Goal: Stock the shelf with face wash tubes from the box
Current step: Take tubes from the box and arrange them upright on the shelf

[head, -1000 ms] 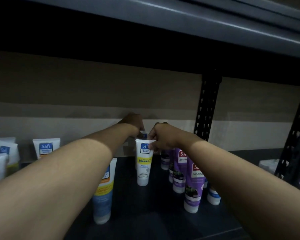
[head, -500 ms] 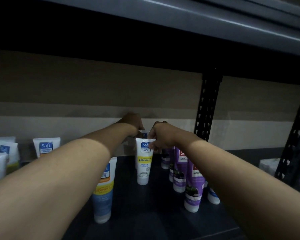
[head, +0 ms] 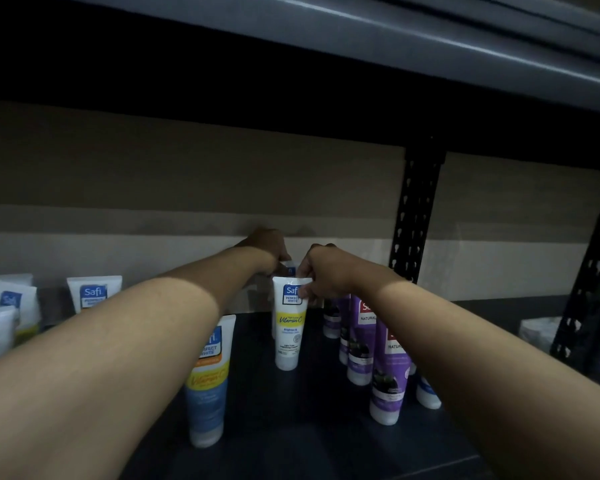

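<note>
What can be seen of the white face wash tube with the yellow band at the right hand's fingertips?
The white plastic face wash tube with a yellow band stands upright, white cap down, on the dark shelf board, flat crimped end up. It carries a blue Safi Perfect White logo and Vitamin C script on the band. The right hand pinches a top corner. The left hand reaches just behind it.
</note>
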